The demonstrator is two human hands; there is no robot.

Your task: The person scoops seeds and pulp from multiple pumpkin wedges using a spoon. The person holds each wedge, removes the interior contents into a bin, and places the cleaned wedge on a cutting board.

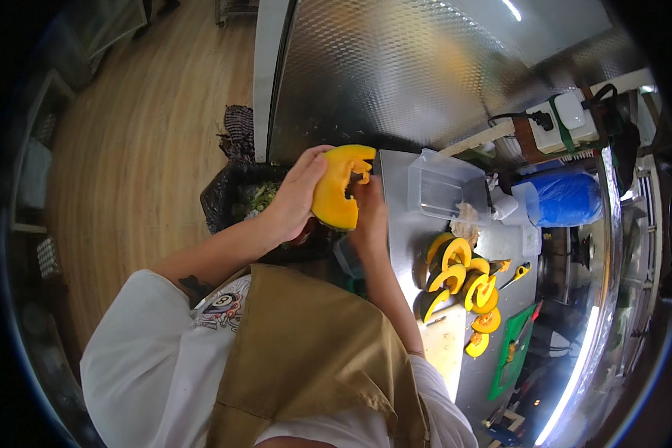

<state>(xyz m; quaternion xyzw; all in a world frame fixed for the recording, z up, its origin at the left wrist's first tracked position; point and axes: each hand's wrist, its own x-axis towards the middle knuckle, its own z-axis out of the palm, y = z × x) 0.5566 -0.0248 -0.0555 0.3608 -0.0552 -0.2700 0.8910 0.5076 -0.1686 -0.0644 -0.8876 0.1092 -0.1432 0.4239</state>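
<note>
A cut piece of pumpkin point(331, 188) with yellow-orange flesh is held up in front of me, its hollow turned toward the right. My left hand point(300, 193) is closed around its left side. Close against the hollow is my right hand point(370, 216); its fingertips are hidden, so whether it holds anything cannot be made out. Stringy pulp hangs at the hollow's upper edge. Below the pumpkin stands a bin lined with a black bag point(218, 196), with green scraps point(263, 197) inside.
On the steel counter point(397, 179) at right lie several pumpkin wedges point(455, 254), a clear plastic tub point(448, 187), a pale cutting board point(444, 340), a yellow-handled tool point(521, 273) and a green board point(511, 351) with a knife. A textured metal panel point(381, 82) rises behind.
</note>
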